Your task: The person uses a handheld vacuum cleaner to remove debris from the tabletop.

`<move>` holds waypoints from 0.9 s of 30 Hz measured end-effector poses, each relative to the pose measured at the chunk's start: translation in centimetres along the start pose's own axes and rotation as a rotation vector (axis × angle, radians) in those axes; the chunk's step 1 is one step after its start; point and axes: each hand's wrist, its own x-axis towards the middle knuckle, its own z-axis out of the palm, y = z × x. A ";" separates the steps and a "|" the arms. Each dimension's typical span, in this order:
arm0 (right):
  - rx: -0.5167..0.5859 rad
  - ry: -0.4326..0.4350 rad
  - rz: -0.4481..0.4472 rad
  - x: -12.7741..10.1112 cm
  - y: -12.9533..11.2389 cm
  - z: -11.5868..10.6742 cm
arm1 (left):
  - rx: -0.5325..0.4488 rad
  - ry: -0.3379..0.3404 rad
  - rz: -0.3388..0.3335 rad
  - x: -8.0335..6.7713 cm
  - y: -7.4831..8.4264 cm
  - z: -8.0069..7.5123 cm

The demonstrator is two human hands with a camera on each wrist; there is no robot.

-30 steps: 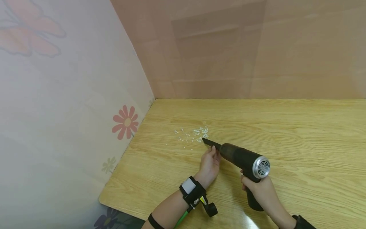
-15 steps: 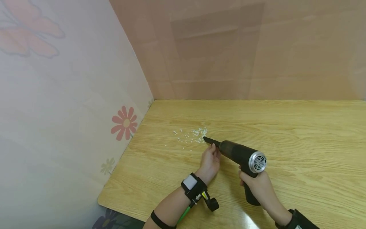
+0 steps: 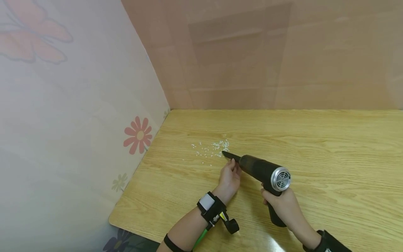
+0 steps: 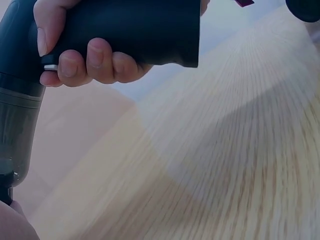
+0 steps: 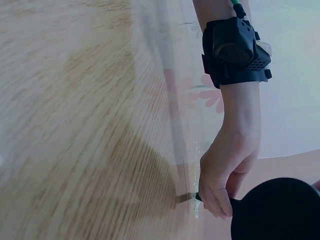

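Note:
A black handheld vacuum cleaner [image 3: 259, 168] with a silver vented rear cap slants over the wooden table. My right hand [image 3: 284, 204] grips its handle, fingers wrapped round it in the left wrist view, where the dark handle [image 4: 135, 30] fills the top. Farther forward, my left hand [image 3: 230, 178] holds the narrow nozzle [image 3: 231, 156] from below between thumb and fingers. The right wrist view shows that left hand [image 5: 225, 172] bent down round the nozzle. Small white rice-like grains [image 3: 221, 145] lie scattered at the nozzle tip and to its left.
The wooden table [image 3: 330, 150] meets a brown-covered wall [image 3: 236, 70] at the back. On the left stands a pale wall [image 3: 78, 122] with flower and butterfly prints. A black wrist strap [image 3: 211, 207] with a camera is on the left forearm.
The vacuum's rear end and my right hand have shifted slightly left and away from me. The nozzle tip stays beside the grains, and the grains look the same. Both hands keep their hold.

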 end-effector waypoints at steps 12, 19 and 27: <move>-0.007 0.004 -0.011 -0.3 0.0 0.0 | -0.014 0.009 -0.011 -0.5 0.1 -0.1; -0.024 -0.003 0.001 -0.6 0.3 0.0 | -0.022 0.015 -0.027 -0.9 0.1 -0.3; -0.019 0.021 -0.016 -0.2 0.3 0.1 | -0.016 -0.014 -0.032 -0.1 0.0 0.2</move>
